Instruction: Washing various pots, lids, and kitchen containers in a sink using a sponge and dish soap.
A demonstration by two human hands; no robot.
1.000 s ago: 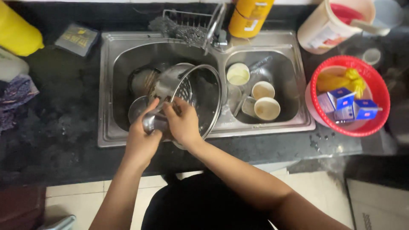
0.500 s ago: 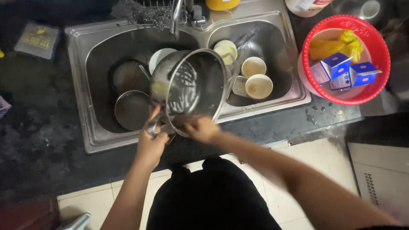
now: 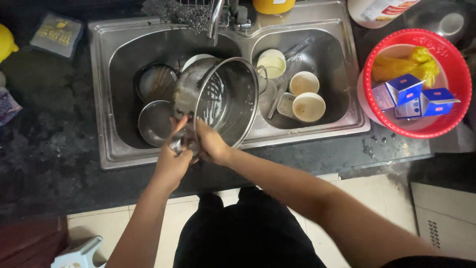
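Observation:
A large steel pot (image 3: 220,99) is tipped on its side over the left basin of a double steel sink (image 3: 106,144), its mouth facing right. My left hand (image 3: 171,159) grips the pot's handle at the near rim. My right hand (image 3: 210,144) is closed on the rim beside it, possibly with a scrubber, which I cannot make out. Under the pot lie a steel plate (image 3: 154,121), a dark pan (image 3: 156,82) and a white dish (image 3: 196,60). The tap (image 3: 215,20) stands above.
The right basin holds white cups (image 3: 308,106) and a glass jug (image 3: 270,82). A red basket (image 3: 446,126) with blue cartons and a yellow bag sits right on the black counter (image 3: 44,149). A steel scourer (image 3: 166,12) and a sponge pack (image 3: 53,29) lie behind the sink.
The pot has been lifted and tipped further on its side. Both hands stayed at its near rim, shifting along it.

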